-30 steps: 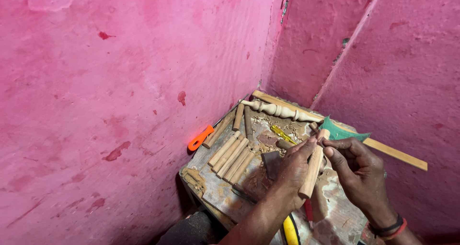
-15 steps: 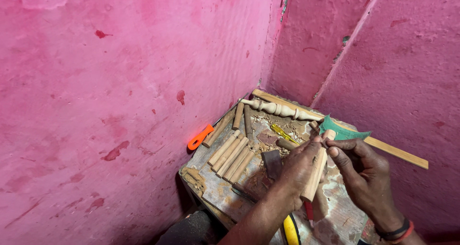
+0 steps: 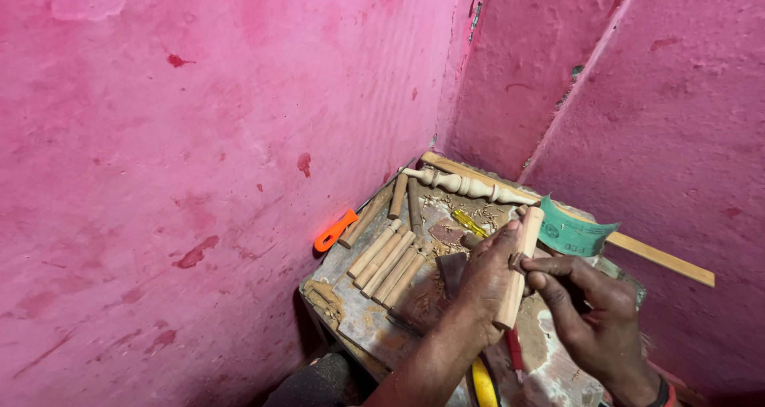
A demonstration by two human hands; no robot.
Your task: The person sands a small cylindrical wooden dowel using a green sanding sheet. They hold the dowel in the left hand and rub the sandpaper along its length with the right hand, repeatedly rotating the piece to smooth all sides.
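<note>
My left hand grips a pale round wooden dowel, held tilted over a small worn workbench. My right hand pinches a sheet of green-backed sandpaper against the dowel's side. Both hands are above the bench's right half. A row of several similar wooden dowels lies on the bench to the left of my left hand.
Pink plaster walls close in on the left and behind. A turned wooden spindle and a long wooden strip lie at the back. An orange-handled tool sticks out at the left edge; a yellow-handled tool lies mid-bench.
The view has shifted slightly. My hands have moved a little along the dowel, with the sandpaper still against it.
</note>
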